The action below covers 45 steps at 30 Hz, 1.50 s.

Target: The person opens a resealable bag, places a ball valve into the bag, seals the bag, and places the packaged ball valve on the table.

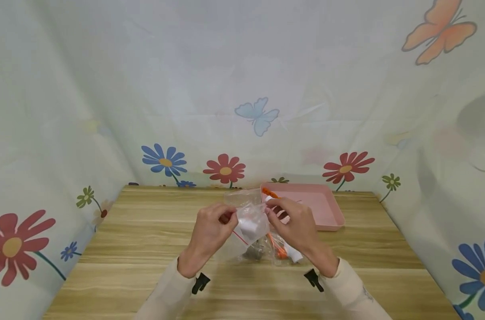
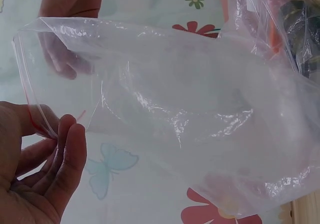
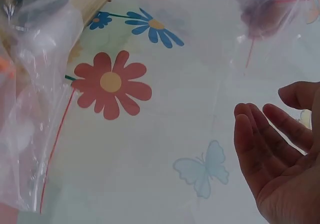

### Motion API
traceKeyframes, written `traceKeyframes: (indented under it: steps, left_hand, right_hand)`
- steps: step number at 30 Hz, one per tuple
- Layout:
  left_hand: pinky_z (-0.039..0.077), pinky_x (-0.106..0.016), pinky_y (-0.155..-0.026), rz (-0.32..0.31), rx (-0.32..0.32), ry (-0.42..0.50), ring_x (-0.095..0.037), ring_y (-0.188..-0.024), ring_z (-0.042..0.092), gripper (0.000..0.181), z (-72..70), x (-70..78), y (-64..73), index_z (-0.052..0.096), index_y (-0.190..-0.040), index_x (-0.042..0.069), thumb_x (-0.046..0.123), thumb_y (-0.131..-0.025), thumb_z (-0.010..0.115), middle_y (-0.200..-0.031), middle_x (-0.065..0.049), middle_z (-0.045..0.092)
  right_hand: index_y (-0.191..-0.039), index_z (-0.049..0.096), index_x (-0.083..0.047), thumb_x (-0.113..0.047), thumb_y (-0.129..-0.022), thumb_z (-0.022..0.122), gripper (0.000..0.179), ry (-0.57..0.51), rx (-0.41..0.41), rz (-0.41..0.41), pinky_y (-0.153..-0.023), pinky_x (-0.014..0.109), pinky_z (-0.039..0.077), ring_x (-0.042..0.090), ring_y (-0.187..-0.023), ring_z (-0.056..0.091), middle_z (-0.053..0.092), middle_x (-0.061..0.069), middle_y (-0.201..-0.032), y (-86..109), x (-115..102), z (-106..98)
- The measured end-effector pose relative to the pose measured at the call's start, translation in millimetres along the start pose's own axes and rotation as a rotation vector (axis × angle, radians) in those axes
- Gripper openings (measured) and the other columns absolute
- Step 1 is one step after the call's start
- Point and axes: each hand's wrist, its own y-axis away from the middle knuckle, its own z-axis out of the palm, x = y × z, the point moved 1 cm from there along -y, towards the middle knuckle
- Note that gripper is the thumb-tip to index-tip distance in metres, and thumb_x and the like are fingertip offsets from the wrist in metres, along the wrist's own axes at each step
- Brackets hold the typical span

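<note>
A clear zip bag (image 1: 248, 224) with a red seal line hangs above the table between the two hands. My left hand (image 1: 213, 226) pinches its top edge between thumb and fingers; in the left wrist view the bag (image 2: 170, 84) spreads out wide from that grip, see-through, with no contents visible. My right hand (image 1: 296, 222) is at the bag's other top corner. In the right wrist view the right hand's fingers (image 3: 272, 144) are loosely bent, the thumb apart from them and nothing between.
A pink tray (image 1: 328, 209) stands at the back right, with orange scissors-like handles (image 1: 269, 192) at its left end. Clear bags lie below the hands, one around a dark item (image 1: 253, 251), another around an orange and white item (image 1: 281, 252). Printed cloth walls (image 1: 186, 89) enclose the wooden table (image 1: 146, 231).
</note>
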Motion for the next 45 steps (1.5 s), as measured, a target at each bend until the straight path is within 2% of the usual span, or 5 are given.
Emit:
traceKeyframes:
  steps: [10,15,19,30,45]
  left_hand:
    - [0.052,-0.018,-0.056,-0.02,-0.011,-0.021,-0.009,-0.058,0.061,0.008,-1.5,-1.6,-2.0,0.075,-0.083,0.003,-0.002,-0.078,0.073,-0.07,-0.004,0.069]
    - [0.052,-0.018,-0.057,-0.026,-0.01,-0.028,-0.008,-0.059,0.062,0.011,-2.1,-3.0,-2.7,0.075,-0.083,0.006,-0.003,-0.079,0.07,-0.07,-0.003,0.069]
    - [0.052,-0.017,-0.057,-0.025,-0.009,-0.036,-0.008,-0.059,0.061,0.009,-1.8,-4.3,-3.0,0.074,-0.082,0.006,-0.001,-0.08,0.07,-0.07,-0.003,0.069]
    - [0.052,-0.018,-0.057,-0.029,-0.014,-0.042,-0.007,-0.059,0.06,0.005,-0.1,-7.0,-2.4,0.073,-0.081,0.006,0.001,-0.08,0.071,-0.071,-0.002,0.068]
    - [0.051,-0.018,-0.058,-0.012,-0.038,-0.058,-0.008,-0.06,0.06,0.004,9.3,-10.1,-2.7,0.074,-0.083,0.003,0.003,-0.081,0.069,-0.071,-0.001,0.068]
  right_hand:
    - [-0.12,0.069,-0.017,-0.022,-0.088,0.073,0.033,0.157,-0.11,-0.081,-0.063,0.027,0.055,0.009,-0.07,0.068,0.076,0.0,-0.096,-19.4,26.1,-26.0]
    - [-0.111,0.07,-0.02,-0.033,-0.089,0.069,0.025,0.33,-0.196,0.004,-0.06,0.031,0.053,0.012,-0.07,0.068,0.075,-0.002,-0.092,-28.4,42.1,-37.1]
    - [-0.112,0.068,-0.014,-0.028,-0.09,0.069,0.026,0.271,-0.278,0.075,-0.068,0.037,0.056,0.019,-0.083,0.07,0.073,0.004,-0.104,-37.3,54.1,-37.4]
    - [-0.124,0.063,-0.012,-0.029,-0.092,0.068,0.037,0.329,-0.536,0.183,-0.085,0.045,0.055,0.026,-0.098,0.068,0.068,0.006,-0.117,-61.7,97.0,-11.9]
    - [-0.116,0.067,-0.008,-0.025,-0.089,0.069,0.032,0.347,-0.684,0.236,-0.083,0.046,0.054,0.028,-0.094,0.065,0.07,0.01,-0.107,-72.5,158.6,29.1]
